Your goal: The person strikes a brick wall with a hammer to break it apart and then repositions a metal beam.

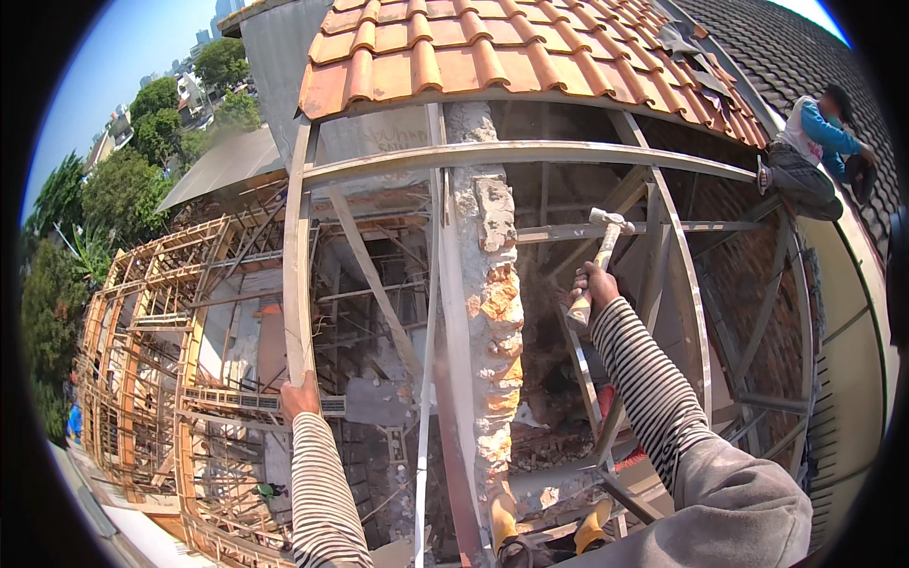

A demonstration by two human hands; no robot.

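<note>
My right hand (pixel 597 286) is wrapped round the handle of a hammer (pixel 606 248), raised with its head up over the open roof frame. My left hand (pixel 301 398) is closed on the lower part of a long metal roof beam (pixel 297 265), left of the middle. Another metal beam (pixel 530 154) crosses the frame just below the tiles. Between my hands runs the broken top of a brick wall (pixel 500 312), with rough plaster and exposed orange brick. My boots (pixel 595 523) show at the bottom near this wall.
Orange roof tiles (pixel 426 66) cover the far side. A person (pixel 819 147) in blue sleeves sits at the right edge by a dark tiled roof (pixel 786 47). Deep gaps open between the metal struts (pixel 374 275). Wooden scaffolding (pixel 180 350) stands far below, left.
</note>
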